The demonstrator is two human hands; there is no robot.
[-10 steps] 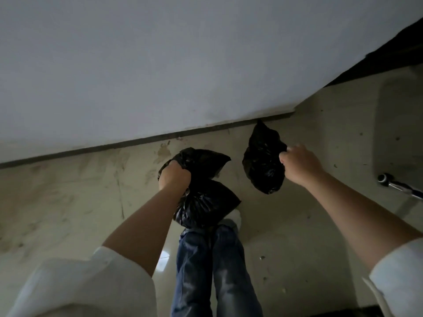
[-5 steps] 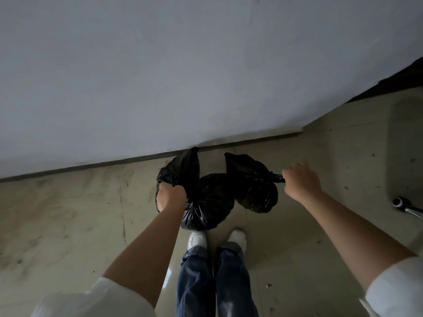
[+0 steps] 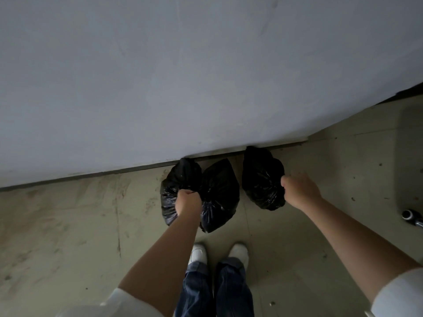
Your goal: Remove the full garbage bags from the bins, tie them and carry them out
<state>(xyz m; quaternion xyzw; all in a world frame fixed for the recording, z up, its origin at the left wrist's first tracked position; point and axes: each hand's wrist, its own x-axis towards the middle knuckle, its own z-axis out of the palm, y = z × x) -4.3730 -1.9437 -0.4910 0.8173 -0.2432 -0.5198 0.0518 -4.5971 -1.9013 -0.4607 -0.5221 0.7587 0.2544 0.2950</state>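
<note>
My left hand (image 3: pixel 188 202) grips the gathered necks of two black garbage bags: one on the left (image 3: pixel 177 179) and one on the right (image 3: pixel 220 193). Both hang low in front of my feet, close to the wall's base. My right hand (image 3: pixel 298 188) holds a third black garbage bag (image 3: pixel 262 179) by its top, a little to the right and apart from the other two. All three bags look tied and full. Whether they touch the floor I cannot tell.
A pale grey wall (image 3: pixel 183 76) fills the upper view, with a dark skirting strip (image 3: pixel 137 169) along its foot. The stained tiled floor (image 3: pixel 68 225) spreads left and right. My white shoes (image 3: pixel 199 251) stand just behind the bags. A small dark metal object (image 3: pixel 412 215) lies at the right edge.
Both hands have lowered the bags toward the floor near the wall's base. The right-hand bag has swung from beside the left pair to hang apart on the right.
</note>
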